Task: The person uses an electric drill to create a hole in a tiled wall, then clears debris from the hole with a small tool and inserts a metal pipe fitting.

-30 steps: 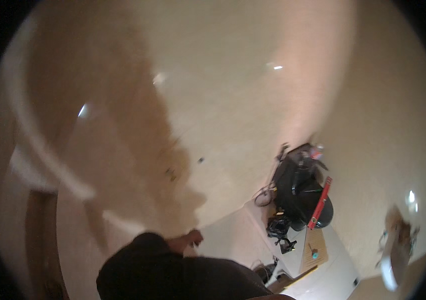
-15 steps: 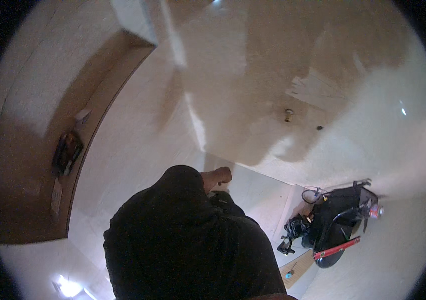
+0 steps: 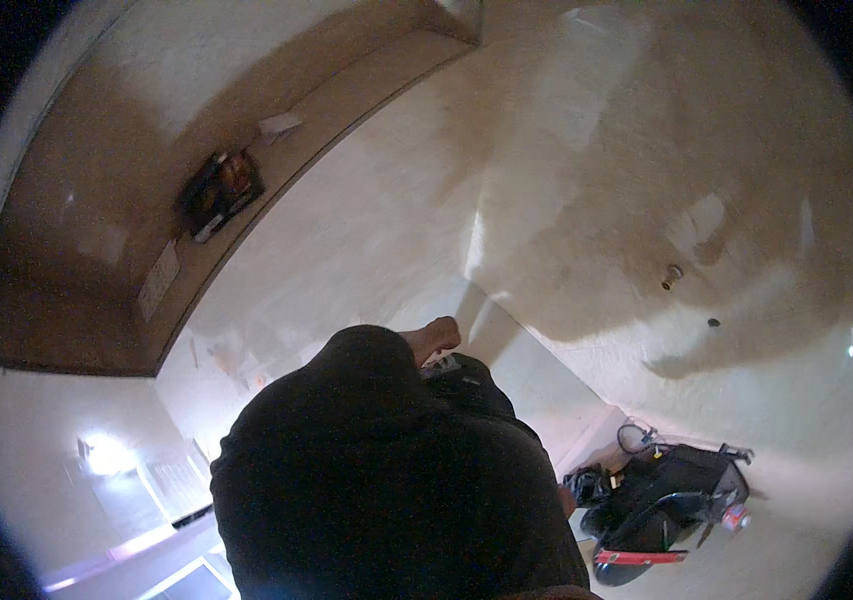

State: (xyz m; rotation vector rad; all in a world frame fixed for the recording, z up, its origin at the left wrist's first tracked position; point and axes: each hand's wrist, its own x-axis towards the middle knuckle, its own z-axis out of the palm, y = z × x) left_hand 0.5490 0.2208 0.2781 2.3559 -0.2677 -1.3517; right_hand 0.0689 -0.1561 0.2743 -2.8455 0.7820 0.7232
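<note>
My dark-clothed body [image 3: 387, 480] fills the lower middle of the head view. Past its upper edge shows my left hand [image 3: 439, 338], small and dim, its fingers curled in; whatever it may hold is hidden. Just below it lies a greyish patch [image 3: 442, 368] on dark cloth, too blurred to name. A sliver of skin at my right side looks like part of my right hand [image 3: 567, 500], close to a black bundle [image 3: 590, 484]. Its fingers are hidden behind my clothing.
Right of me, a black tool bag [image 3: 682, 490] lies with a red spirit level [image 3: 642, 557] and a red-and-white can [image 3: 737, 517]. A brass pipe stub [image 3: 672, 277] and a dark hole [image 3: 714, 323] mark the wall. The left niche [image 3: 67, 300] holds a dark case [image 3: 222, 195].
The view has turned, so the niche sits higher and the pipe stub and tool bag sit lower. The bright lamp area shows more at lower left. Skin now shows at my right side.
</note>
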